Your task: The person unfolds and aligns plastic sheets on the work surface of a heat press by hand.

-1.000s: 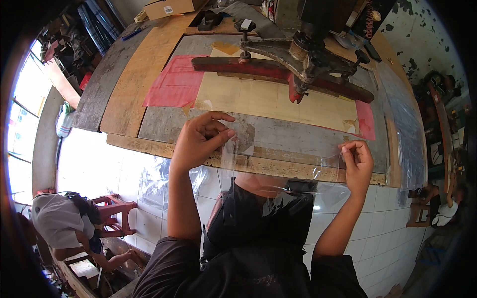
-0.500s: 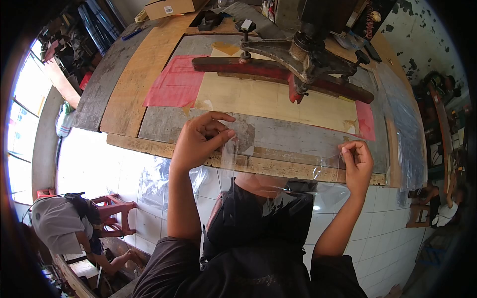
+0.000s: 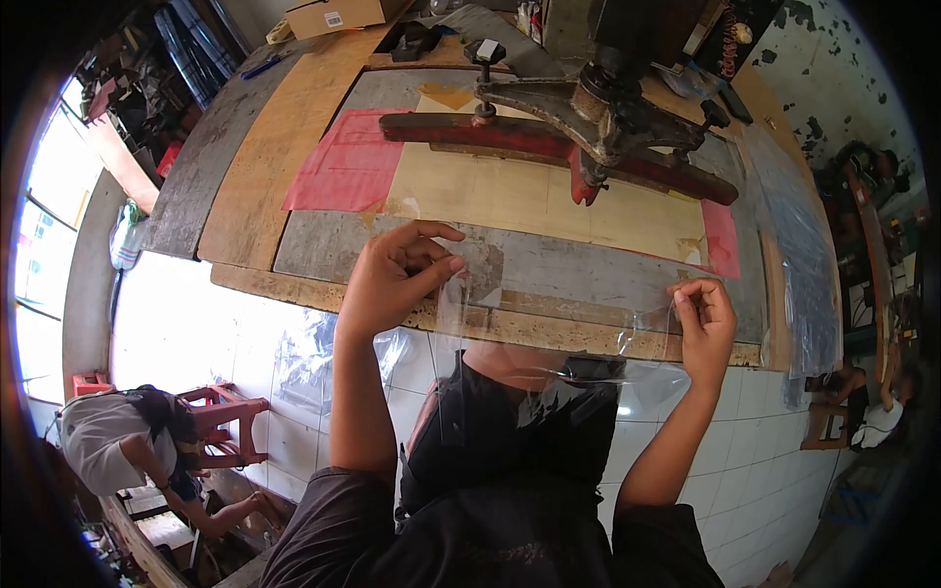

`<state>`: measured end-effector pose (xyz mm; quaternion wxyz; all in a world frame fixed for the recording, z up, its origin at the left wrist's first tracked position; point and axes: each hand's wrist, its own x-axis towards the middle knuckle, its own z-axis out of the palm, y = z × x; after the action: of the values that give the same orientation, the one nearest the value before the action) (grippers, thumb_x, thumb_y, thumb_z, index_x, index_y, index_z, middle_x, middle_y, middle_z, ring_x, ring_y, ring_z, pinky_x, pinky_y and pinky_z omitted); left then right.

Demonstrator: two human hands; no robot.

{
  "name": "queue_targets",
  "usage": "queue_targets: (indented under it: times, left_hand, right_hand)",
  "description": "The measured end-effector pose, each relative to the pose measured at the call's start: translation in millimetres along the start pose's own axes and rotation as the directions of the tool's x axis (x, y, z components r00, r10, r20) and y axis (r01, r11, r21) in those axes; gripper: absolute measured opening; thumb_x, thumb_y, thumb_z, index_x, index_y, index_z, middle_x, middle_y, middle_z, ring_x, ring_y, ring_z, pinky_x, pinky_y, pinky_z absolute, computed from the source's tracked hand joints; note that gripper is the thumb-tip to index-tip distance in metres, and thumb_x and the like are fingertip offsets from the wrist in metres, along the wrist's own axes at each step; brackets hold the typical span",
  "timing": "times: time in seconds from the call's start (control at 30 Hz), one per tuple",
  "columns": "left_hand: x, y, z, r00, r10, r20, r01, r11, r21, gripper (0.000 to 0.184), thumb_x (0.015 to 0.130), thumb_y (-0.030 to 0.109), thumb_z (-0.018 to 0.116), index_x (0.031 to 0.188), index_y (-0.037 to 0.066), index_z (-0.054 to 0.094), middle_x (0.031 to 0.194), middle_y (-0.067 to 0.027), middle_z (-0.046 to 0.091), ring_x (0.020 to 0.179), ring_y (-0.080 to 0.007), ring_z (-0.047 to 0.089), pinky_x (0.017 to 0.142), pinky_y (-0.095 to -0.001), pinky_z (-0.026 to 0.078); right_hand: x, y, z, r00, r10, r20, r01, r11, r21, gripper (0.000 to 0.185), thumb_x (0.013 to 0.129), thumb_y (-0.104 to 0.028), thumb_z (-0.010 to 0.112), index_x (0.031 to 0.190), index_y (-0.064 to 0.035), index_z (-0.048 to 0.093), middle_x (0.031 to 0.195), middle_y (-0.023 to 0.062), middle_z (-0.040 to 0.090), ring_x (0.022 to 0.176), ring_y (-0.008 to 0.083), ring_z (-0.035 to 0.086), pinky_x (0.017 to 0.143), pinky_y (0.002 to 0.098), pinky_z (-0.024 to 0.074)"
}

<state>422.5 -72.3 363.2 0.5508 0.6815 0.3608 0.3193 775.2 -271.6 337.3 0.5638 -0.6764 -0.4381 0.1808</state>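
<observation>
A clear plastic sheet (image 3: 549, 370) hangs between my two hands, sagging in front of the table's edge and over my lap. Its upper left corner is pinched by the thumb and fingers of my left hand (image 3: 392, 274). On the other side, my right hand (image 3: 706, 318) pinches the upper right corner. Beyond the hands, a press head with a long red and dark metal bar (image 3: 470, 129) stands over a cream sheet (image 3: 480, 186). Red sheets (image 3: 343, 162) lie at both ends of that cream sheet.
The wooden table edge (image 3: 294, 294) runs just behind the plastic. More clear plastic (image 3: 809, 265) drapes over the table's right side. Some clear plastic (image 3: 304, 358) also lies at lower left, near a red stool (image 3: 230, 426). A bent-over person (image 3: 118, 441) is at left; others sit at far right.
My hands and the plastic sheet have barely moved. The person at lower left has shifted posture, with an arm now showing more.
</observation>
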Motion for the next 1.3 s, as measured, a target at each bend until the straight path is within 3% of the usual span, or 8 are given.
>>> queue_targets:
  times: [0.53, 0.63, 0.7, 0.87, 0.93, 1.17, 1.23, 1.3]
  left_hand:
    - [-1.0, -0.9, 1.0, 0.999, 0.015, -0.029, -0.014, 1.000, 0.027, 0.026, 0.096, 0.006, 0.079, 0.119, 0.000, 0.071, 0.084, -0.0039, 0.076, 0.066, -0.0045, 0.063, 0.060, -0.0227, 0.049]
    - [-0.7, 3.2, 2.0, 0.999, -0.005, -0.031, 0.006, 0.999, 0.038, 0.030, 0.096, 0.007, 0.080, 0.123, -0.001, 0.069, 0.082, -0.0012, 0.075, 0.068, -0.0032, 0.062, 0.061, -0.0225, 0.048]
    - [0.7, 2.3, 3.5, 0.999, 0.010, -0.052, -0.008, 0.999, 0.041, 0.033, 0.096, 0.007, 0.079, 0.126, 0.000, 0.067, 0.082, -0.0013, 0.075, 0.068, -0.0034, 0.063, 0.061, -0.0226, 0.049]
    - [14.5, 11.3, 2.8, 0.999, 0.000, -0.050, 0.001, 1.000, 0.019, 0.043, 0.098, 0.006, 0.077, 0.137, 0.002, 0.059, 0.080, -0.0017, 0.074, 0.069, -0.0043, 0.065, 0.062, -0.0236, 0.050]
    - [29.7, 10.3, 4.5, 0.996, 0.083, -0.046, -0.077, 0.990, 0.122, 0.044, 0.098, 0.005, 0.075, 0.137, 0.002, 0.056, 0.077, -0.0028, 0.073, 0.068, -0.0060, 0.066, 0.062, -0.0247, 0.051]
    - [82.5, 19.5, -2.1, 0.996, 0.087, 0.016, -0.086, 0.911, 0.403, 0.038, 0.094, 0.007, 0.077, 0.125, 0.004, 0.056, 0.076, -0.0092, 0.072, 0.069, -0.0126, 0.069, 0.063, -0.0303, 0.052]
    - [99.4, 4.4, -5.2, 0.977, 0.203, 0.064, -0.203, 0.802, 0.562, 0.035, 0.093, 0.008, 0.077, 0.122, 0.005, 0.058, 0.076, -0.0123, 0.073, 0.071, -0.0193, 0.072, 0.065, -0.0355, 0.054]
    - [101.3, 6.0, -1.7, 0.963, 0.259, 0.080, -0.256, 0.768, 0.588, 0.029, 0.093, 0.009, 0.075, 0.118, 0.005, 0.062, 0.079, -0.0129, 0.073, 0.073, -0.0242, 0.073, 0.067, -0.0384, 0.056]
  right_hand:
    - [0.6, 1.6, 0.9, 0.999, 0.032, 0.001, -0.032, 0.999, 0.038, 0.008, 0.100, 0.003, 0.068, 0.103, -0.0011, 0.062, 0.101, 0.0048, 0.071, 0.094, 0.0109, 0.066, 0.087, 0.0261, 0.0514]
    - [5.2, -9.7, -4.1, 0.999, 0.047, 0.015, -0.047, 0.998, 0.040, 0.007, 0.100, 0.003, 0.068, 0.101, -0.0009, 0.062, 0.100, 0.0045, 0.072, 0.091, 0.0099, 0.065, 0.084, 0.0261, 0.0515]
    - [10.9, -18.1, -5.3, 0.999, -0.013, 0.043, 0.017, 0.996, -0.088, 0.008, 0.099, 0.003, 0.068, 0.101, -0.0010, 0.062, 0.096, 0.0045, 0.072, 0.089, 0.0100, 0.064, 0.082, 0.0264, 0.0516]
    - [43.9, -36.0, -12.3, 0.995, -0.080, 0.053, 0.088, 0.982, -0.165, 0.010, 0.098, 0.001, 0.071, 0.099, -0.0003, 0.062, 0.090, 0.0042, 0.071, 0.082, 0.0100, 0.065, 0.079, 0.0267, 0.0516]
    - [67.4, -38.1, -13.9, 0.987, -0.128, 0.098, 0.148, 0.959, -0.241, 0.010, 0.096, 0.001, 0.073, 0.097, -0.0004, 0.063, 0.087, 0.0054, 0.072, 0.079, 0.0114, 0.066, 0.074, 0.0281, 0.0517]
    - [120.7, -15.9, 4.6, 0.965, -0.096, 0.242, 0.186, 0.905, -0.382, 0.010, 0.094, 0.001, 0.073, 0.096, -0.0009, 0.063, 0.082, 0.0082, 0.070, 0.074, 0.0169, 0.067, 0.067, 0.0339, 0.0517]
    - [125.6, -9.5, 11.0, 0.960, -0.103, 0.259, 0.204, 0.894, -0.400, 0.012, 0.092, 0.003, 0.073, 0.096, 0.0004, 0.062, 0.079, 0.0105, 0.068, 0.072, 0.0203, 0.067, 0.067, 0.0357, 0.0518]
    - [122.0, -15.4, 15.5, 0.959, -0.115, 0.258, 0.219, 0.880, -0.422, 0.012, 0.090, 0.004, 0.072, 0.095, 0.0016, 0.062, 0.084, 0.0138, 0.068, 0.074, 0.0251, 0.068, 0.068, 0.0378, 0.0524]
